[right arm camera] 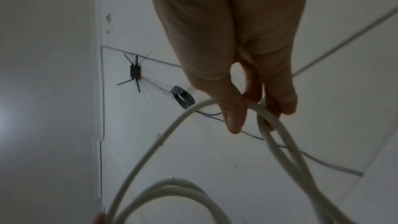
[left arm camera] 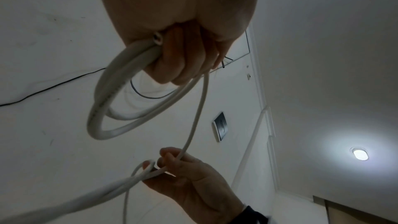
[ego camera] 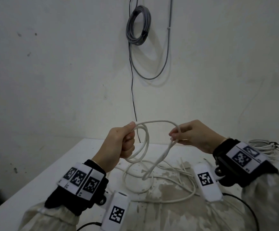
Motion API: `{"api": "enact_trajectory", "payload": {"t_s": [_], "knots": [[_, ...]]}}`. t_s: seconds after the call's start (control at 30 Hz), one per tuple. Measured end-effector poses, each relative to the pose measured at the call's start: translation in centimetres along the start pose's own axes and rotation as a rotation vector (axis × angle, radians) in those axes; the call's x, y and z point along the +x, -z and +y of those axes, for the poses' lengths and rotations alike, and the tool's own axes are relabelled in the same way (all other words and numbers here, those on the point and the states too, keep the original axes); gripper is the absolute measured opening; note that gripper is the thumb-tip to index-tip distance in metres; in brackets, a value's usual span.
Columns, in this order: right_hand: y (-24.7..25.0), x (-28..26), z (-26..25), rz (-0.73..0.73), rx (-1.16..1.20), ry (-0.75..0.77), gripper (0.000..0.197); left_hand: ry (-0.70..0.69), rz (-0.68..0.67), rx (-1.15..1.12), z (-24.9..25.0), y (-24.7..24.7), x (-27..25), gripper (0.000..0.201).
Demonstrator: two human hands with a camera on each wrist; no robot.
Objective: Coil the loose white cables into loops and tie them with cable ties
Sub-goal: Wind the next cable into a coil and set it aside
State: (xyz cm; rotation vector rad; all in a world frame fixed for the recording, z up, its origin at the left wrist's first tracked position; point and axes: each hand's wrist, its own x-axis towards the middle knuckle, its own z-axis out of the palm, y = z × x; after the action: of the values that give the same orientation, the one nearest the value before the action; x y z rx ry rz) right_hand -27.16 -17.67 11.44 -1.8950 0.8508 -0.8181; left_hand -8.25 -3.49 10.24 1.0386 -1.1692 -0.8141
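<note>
White cable (ego camera: 155, 121): left hand (ego camera: 118, 144) fists two loops above table (ego camera: 88, 147); right hand (ego camera: 197, 135) pinches the next bend, apparently between thumb and fingers; slack trails down.

A white, stained counter (ego camera: 79, 154) is seen set against the wall, with loose white cables (ego camera: 172, 177) strewn across it and a coiled white bundle (ego camera: 262, 145) laid at its right edge.

Grey cable coil (ego camera: 138, 25) (wall-hung) above stained table (ego camera: 79, 157)
</note>
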Motion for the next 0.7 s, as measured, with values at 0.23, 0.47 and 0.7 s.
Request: {"api": "enact_trajectory", "payload": {"t_s": [0.23, 0.47, 0.7], "knots": [[-0.4, 1.5, 0.8, 0.076, -0.507, -0.010, 0.011, 0.010, -0.066, 0.089, -0.8, -0.2, -0.8, 0.045], [-0.7, 3.1, -1.1, 0.183, -0.840, 0.297, 0.026, 0.063, -0.136, -0.053, -0.8, -1.0, -1.2, 0.038], [-1.3, 4.7, 2.0, 0.329, -0.820, 0.288, 0.019, 0.090, -0.175, -0.257, 0.1, -0.8, -0.8, 0.042]]}}
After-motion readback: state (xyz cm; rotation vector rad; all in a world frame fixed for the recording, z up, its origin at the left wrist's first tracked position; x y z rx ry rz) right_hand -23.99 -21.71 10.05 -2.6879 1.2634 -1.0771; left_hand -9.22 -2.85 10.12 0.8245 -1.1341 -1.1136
